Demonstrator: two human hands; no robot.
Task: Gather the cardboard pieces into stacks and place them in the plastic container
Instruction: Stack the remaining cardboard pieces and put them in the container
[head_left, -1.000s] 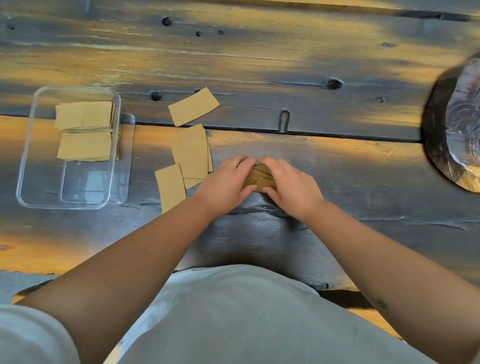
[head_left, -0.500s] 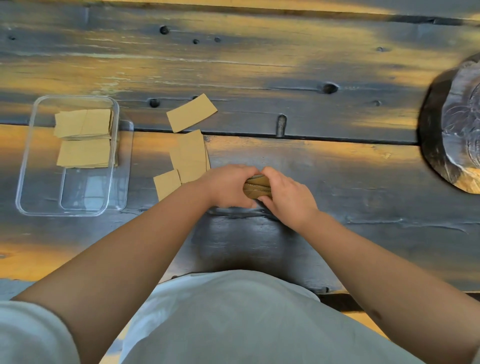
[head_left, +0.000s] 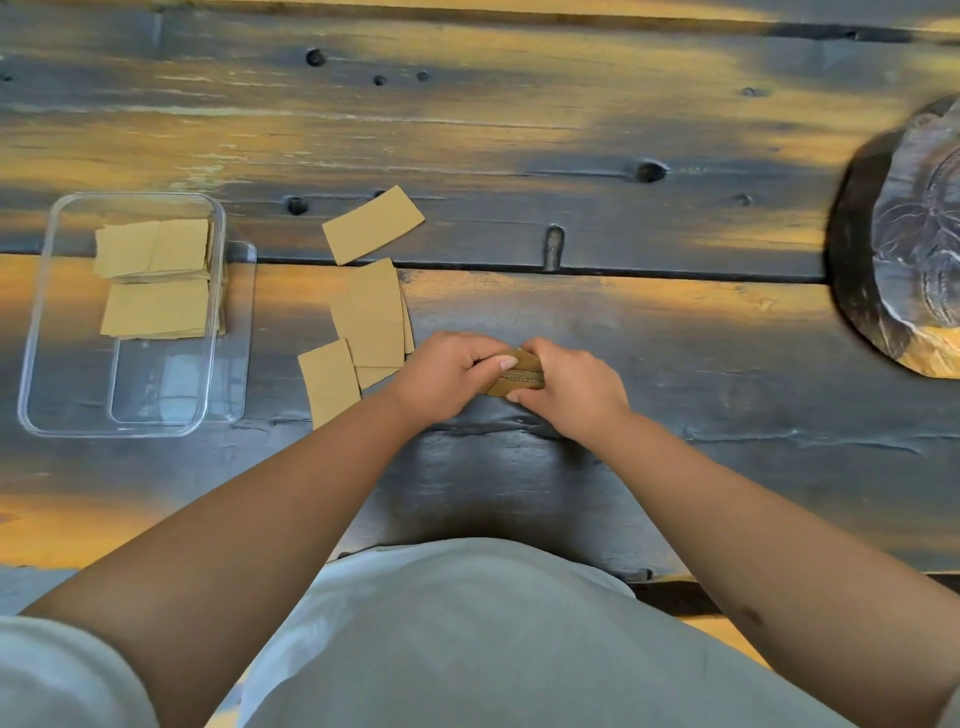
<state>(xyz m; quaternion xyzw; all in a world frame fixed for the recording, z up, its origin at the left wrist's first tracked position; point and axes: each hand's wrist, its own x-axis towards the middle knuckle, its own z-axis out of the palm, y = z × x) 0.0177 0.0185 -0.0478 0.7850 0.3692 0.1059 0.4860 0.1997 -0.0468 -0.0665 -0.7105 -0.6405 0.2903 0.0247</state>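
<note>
A small stack of brown cardboard pieces (head_left: 519, 378) is pinched on edge between my left hand (head_left: 449, 375) and my right hand (head_left: 569, 387) just above the dark wooden table; its corrugated edge faces me. Left of my hands lie loose cardboard pieces: an overlapping pile (head_left: 374, 317), one piece (head_left: 328, 379) beside my left wrist, and one piece (head_left: 373, 224) farther back. At the far left stands the clear plastic container (head_left: 36, 332), with two cardboard stacks (head_left: 153, 278) in its far half.
A clear lid (head_left: 241, 332) lies under the container's right side. A dark carved wooden slab (head_left: 904, 244) sits at the right edge. A long seam (head_left: 623, 271) runs across the planks. My pale shirt fills the bottom of the view.
Both hands have closed tighter on the stack and turned it up onto its edge, so its corrugated side shows. The loose pieces and the container have not moved.
</note>
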